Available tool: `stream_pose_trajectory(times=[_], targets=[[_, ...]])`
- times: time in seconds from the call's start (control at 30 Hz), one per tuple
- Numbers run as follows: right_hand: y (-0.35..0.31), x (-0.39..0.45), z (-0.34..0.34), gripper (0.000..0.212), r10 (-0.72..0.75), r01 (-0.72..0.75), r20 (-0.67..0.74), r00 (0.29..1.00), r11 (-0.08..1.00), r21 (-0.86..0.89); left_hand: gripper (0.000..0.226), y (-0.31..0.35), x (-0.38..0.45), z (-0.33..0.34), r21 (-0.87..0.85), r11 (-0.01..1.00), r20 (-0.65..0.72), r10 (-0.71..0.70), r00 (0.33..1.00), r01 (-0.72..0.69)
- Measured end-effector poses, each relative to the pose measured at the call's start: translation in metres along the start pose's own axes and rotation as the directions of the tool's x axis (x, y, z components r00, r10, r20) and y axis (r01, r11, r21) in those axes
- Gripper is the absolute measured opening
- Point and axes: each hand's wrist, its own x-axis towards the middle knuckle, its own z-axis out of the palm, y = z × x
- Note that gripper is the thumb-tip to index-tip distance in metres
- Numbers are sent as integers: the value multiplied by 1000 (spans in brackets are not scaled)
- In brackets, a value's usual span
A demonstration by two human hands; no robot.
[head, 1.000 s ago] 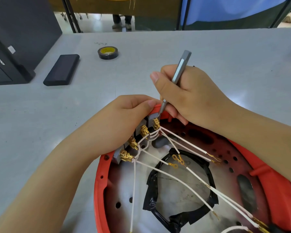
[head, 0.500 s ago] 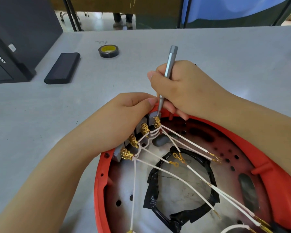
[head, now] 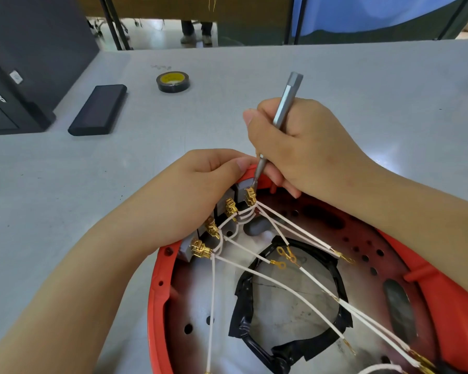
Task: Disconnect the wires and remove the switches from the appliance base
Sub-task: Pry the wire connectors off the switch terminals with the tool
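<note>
My right hand grips the screwdriver, tip on the twelve-o'clock terminal; my left hand curls over the switches on the base rim.

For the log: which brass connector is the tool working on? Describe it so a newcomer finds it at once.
Start at the red base near the bottom of the view; four brass connectors line its left inner rim. The one meant is the farthest connector, by the right hand. Only it meets the screwdriver tip.
</note>
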Motion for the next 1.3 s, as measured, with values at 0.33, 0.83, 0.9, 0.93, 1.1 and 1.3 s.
stream_pose_trajectory(times=[0.33, 0.83, 0.9, 0.93, 1.1, 1.3], targets=[[-1, 1, 3, 42, -9, 9, 7, 1000, 1000, -21, 31, 0, 0, -1, -1, 1000, 26, 19, 999, -19], [1, 0, 1, 41, 7, -8, 29, 1000, 999, 37, 30, -1, 1, -1, 43, 999, 2, 18, 1000, -18], [2, 1, 1, 42, -2, 2, 0, 1000, 998, 58, 30, -1, 1, 0, 25, 1000, 8, 15, 1000, -15], [1, 1, 2, 43, -12, 13, -16, 1000, 997, 70, 30, -1, 1, 0, 16, 1000, 12, 15, 1000, -15], [1, 3, -3, 41, -24, 40, -77, 997, 976, 214, 29, -2, 2, -1, 42, 999, -4, 17, 1000, -16], [-6, -2, -21, 18, -98, 106, -43, 994, 962, 250, 30, 0, 0, -1, 80, 997, 5, 16, 1000, -17]])
